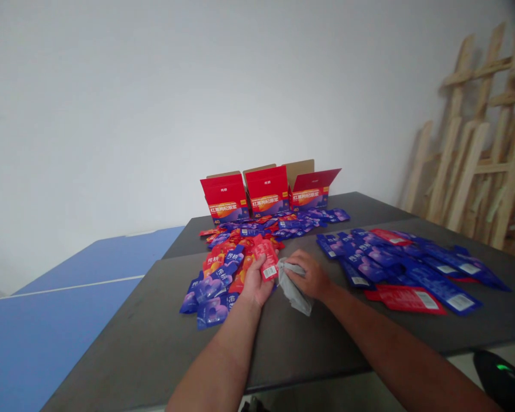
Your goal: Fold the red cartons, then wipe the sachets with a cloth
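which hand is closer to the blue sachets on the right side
Right. The right hand, holding a crumpled grey piece, sits left of the blue sachets, not touching them; the left hand, holding a red sachet, is farther off, over the red and blue pile.

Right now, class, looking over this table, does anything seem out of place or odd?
Yes: the crumpled grey item in the right hand stands out, because it looks plain and limp while the sachets spread around it are brightly printed in red and blue.
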Motion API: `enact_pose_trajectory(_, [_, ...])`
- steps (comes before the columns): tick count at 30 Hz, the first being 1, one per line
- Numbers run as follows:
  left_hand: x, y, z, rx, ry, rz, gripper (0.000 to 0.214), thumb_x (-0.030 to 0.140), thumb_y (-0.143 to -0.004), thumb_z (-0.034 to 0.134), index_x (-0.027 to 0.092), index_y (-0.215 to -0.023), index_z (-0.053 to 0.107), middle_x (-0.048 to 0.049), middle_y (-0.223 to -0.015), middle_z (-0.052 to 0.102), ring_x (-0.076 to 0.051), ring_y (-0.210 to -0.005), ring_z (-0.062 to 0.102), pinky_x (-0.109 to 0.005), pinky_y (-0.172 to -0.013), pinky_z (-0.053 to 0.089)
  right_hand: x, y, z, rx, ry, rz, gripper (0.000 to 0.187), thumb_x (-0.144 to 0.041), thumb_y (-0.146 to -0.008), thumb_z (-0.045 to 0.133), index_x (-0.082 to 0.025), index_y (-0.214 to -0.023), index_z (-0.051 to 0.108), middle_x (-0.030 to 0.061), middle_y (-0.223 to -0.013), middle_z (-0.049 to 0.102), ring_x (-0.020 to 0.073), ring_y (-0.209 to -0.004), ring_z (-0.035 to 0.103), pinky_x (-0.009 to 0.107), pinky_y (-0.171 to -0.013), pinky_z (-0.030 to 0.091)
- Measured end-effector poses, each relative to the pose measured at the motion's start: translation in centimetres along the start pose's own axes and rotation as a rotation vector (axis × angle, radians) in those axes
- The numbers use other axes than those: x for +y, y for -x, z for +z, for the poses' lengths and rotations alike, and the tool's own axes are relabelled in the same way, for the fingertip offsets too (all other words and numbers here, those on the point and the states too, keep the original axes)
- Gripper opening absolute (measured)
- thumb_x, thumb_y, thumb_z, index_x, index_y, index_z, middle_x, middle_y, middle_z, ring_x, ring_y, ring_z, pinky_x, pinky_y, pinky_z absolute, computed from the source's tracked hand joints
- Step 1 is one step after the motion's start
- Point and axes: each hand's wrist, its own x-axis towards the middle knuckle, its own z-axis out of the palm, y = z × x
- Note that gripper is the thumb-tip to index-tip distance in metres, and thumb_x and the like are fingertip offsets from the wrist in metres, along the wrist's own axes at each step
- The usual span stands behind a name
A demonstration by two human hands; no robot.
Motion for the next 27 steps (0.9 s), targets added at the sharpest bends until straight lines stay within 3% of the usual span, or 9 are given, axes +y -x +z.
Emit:
enact_pose_trajectory(4, [-1.2, 0.7, 0.7, -0.057, -0.153, 0.058, 0.022, 0.023, -0.081, 0.066, 0.015, -0.102, 0.062, -0.0064, -0.090, 0.071, -0.019, -0.080, 0.069, -0.032, -0.077, 0.054, 1.0, 0.3, 0.3, -0.232, 0.100, -0.031, 0.022, -0.019, -0.083, 0.058, -0.022, -0.103, 0.067, 0.0065, -0.096, 0.064, 0.0193, -0.088, 0.060, 0.034, -0.080, 0.051])
enact_pose_trajectory(6, [-2.0, 0.9, 1.0, -0.069, -0.232, 0.088, 0.020, 0.027, -0.081, 0.069, 0.016, -0.096, 0.062, -0.0046, -0.085, 0.070, -0.019, -0.079, 0.068, -0.031, -0.077, 0.053, 1.6, 0.4, 0.2, -0.262, 0.183, -0.008, 0.023, -0.017, -0.082, 0.058, -0.022, -0.102, 0.067, 0.0064, -0.097, 0.064, 0.0196, -0.089, 0.060, 0.033, -0.081, 0.050])
enact_pose_trajectory(13, [-2.7, 1.5, 1.0, -0.196, -0.374, -0.017, 0.033, 0.035, -0.080, 0.069, 0.017, -0.106, 0.062, -0.0049, -0.087, 0.068, -0.016, -0.072, 0.066, -0.026, -0.063, 0.052, 3.3, 0.0, -0.7, -0.026, 0.285, 0.172, 0.021, -0.021, -0.084, 0.055, -0.020, -0.103, 0.066, 0.0064, -0.093, 0.062, 0.0197, -0.088, 0.058, 0.032, -0.080, 0.049])
enact_pose_trajectory(19, [-2.3, 1.4, 0.5, -0.216, -0.448, -0.113, 0.039, 0.036, -0.082, 0.066, 0.017, -0.115, 0.059, -0.0076, -0.095, 0.068, -0.017, -0.069, 0.066, -0.025, -0.052, 0.051, 4.0, -0.4, -1.1, 0.138, 0.284, 0.334, 0.019, -0.028, -0.087, 0.052, -0.018, -0.094, 0.067, 0.0069, -0.088, 0.062, 0.0213, -0.084, 0.059, 0.035, -0.079, 0.049])
enact_pose_trajectory(23, [-1.6, 1.4, 0.6, -0.145, -0.318, -0.133, 0.035, 0.037, -0.085, 0.063, 0.016, -0.113, 0.061, -0.0093, -0.099, 0.069, -0.020, -0.077, 0.068, -0.027, -0.055, 0.052, 3.9, -0.8, -1.6, 0.242, 0.288, 0.399, 0.023, -0.033, -0.088, 0.050, -0.018, -0.090, 0.067, 0.0080, -0.087, 0.063, 0.0227, -0.086, 0.059, 0.037, -0.079, 0.049])
enact_pose_trajectory(27, [-0.6, 1.3, 0.8, -0.108, -0.102, -0.164, 0.034, 0.041, -0.088, 0.056, 0.013, -0.106, 0.064, -0.0089, -0.091, 0.070, -0.017, -0.075, 0.067, -0.027, -0.060, 0.052, 2.5, -0.7, -1.3, 0.222, 0.198, 0.309, 0.023, -0.034, -0.087, 0.051, -0.020, -0.095, 0.067, 0.0084, -0.091, 0.063, 0.0237, -0.088, 0.060, 0.038, -0.081, 0.051])
